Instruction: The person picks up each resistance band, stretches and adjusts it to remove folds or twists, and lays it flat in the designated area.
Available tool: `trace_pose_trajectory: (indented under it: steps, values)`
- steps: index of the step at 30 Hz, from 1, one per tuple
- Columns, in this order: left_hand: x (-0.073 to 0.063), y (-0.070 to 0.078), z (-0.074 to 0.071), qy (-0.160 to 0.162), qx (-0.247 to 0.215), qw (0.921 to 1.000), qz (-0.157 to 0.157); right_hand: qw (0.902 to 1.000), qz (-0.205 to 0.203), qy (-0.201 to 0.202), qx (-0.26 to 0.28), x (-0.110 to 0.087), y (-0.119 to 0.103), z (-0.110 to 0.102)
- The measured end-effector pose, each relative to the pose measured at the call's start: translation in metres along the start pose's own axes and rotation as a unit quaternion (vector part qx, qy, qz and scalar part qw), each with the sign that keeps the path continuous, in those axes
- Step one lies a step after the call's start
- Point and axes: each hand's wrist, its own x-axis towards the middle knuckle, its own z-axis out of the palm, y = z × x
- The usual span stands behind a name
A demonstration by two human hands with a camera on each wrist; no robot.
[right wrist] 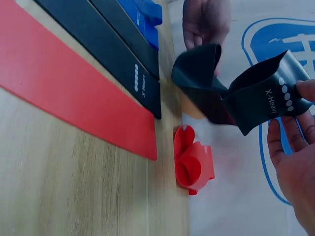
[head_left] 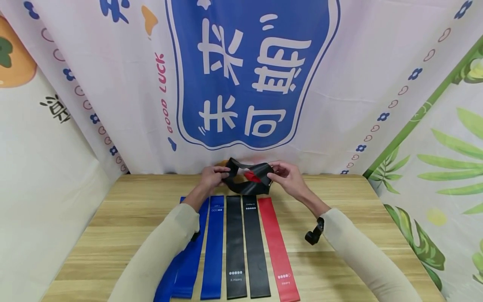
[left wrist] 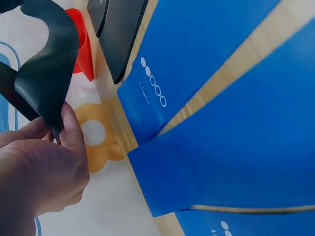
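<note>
Over the far edge of the table, a black resistance band (right wrist: 261, 96) marked X-Heavy hangs as a twisted loop between both hands. My left hand (head_left: 213, 176) pinches one end of it between thumb and fingers, as the left wrist view also shows. The other end is pinched by my right hand (head_left: 286, 174). Behind the loop a curled red band (right wrist: 194, 164) lies at the table's back edge, partly hidden in the head view.
Flat bands lie side by side on the wooden table (head_left: 324, 268): blue ones (head_left: 213, 251) at left, partly under my left forearm, two black ones (head_left: 235, 239) in the middle, one red (head_left: 279, 247) at right. A printed curtain (head_left: 347, 84) hangs behind.
</note>
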Motion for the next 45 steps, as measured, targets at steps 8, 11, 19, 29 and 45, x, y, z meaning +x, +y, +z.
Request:
trace_pose_trajectory:
  steps: [8,11,19,29,45]
  values:
    - [0.0,0.006,0.007,-0.012,-0.095,0.9949,-0.031,0.9993,-0.016,-0.033,0.008,-0.002,-0.008,0.006]
    - [0.001,0.008,0.009,-0.009,-0.11,0.9929,-0.042,0.9988,-0.019,-0.043,0.015,-0.002,-0.012,0.007]
    - [-0.001,0.011,0.021,-0.014,-0.158,0.9853,-0.062,0.9974,-0.03,-0.064,0.014,-0.003,-0.019,0.011]
    - [0.0,0.011,0.034,-0.018,-0.214,0.9758,-0.042,0.996,-0.029,-0.085,0.0,-0.007,-0.02,0.014]
    - [0.0,0.022,0.048,0.004,-0.254,0.9673,0.004,0.9938,-0.014,-0.11,-0.002,-0.016,-0.014,0.021]
